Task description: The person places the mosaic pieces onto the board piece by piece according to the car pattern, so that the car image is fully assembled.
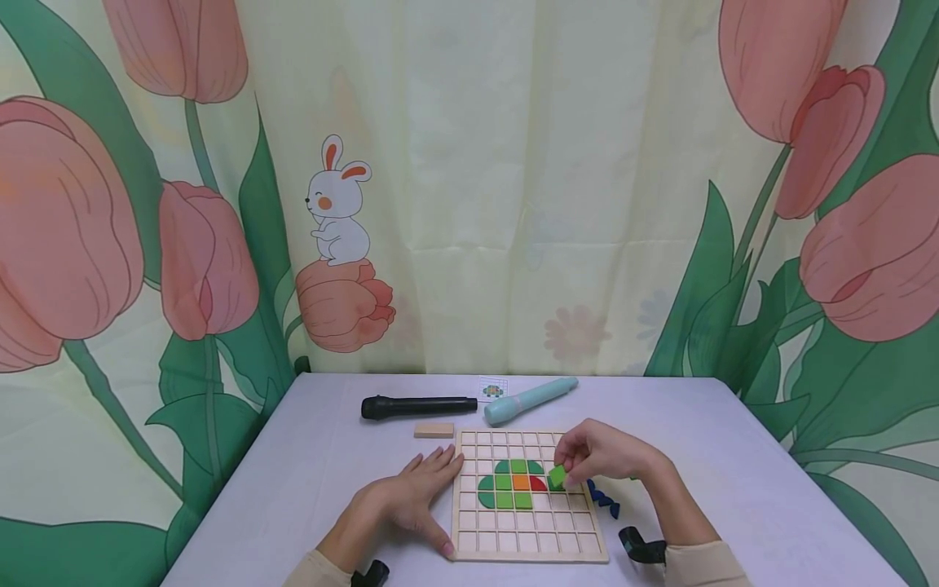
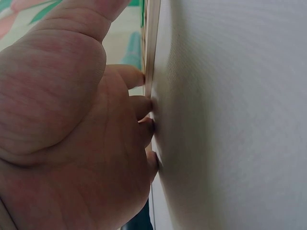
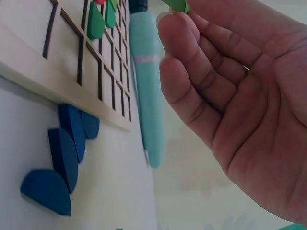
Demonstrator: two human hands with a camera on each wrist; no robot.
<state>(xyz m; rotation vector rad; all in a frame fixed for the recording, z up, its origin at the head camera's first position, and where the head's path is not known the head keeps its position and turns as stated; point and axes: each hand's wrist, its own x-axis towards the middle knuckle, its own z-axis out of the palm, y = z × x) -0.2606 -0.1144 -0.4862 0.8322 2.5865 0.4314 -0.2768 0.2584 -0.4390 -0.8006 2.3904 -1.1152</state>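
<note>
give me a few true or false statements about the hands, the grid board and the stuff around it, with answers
1. The right hand pinches a green piece over the grid board. True.
2. The left hand grips the black microphone. False: it lies flat on the table against the board's left edge, and the microphone lies apart, behind the board.
3. Blue pieces lie on the table beside the board's right edge. True.
4. The board is filled with pieces in every cell. False: only a small cluster near the middle is filled.
5. A teal pen lies behind the board. True.
</note>
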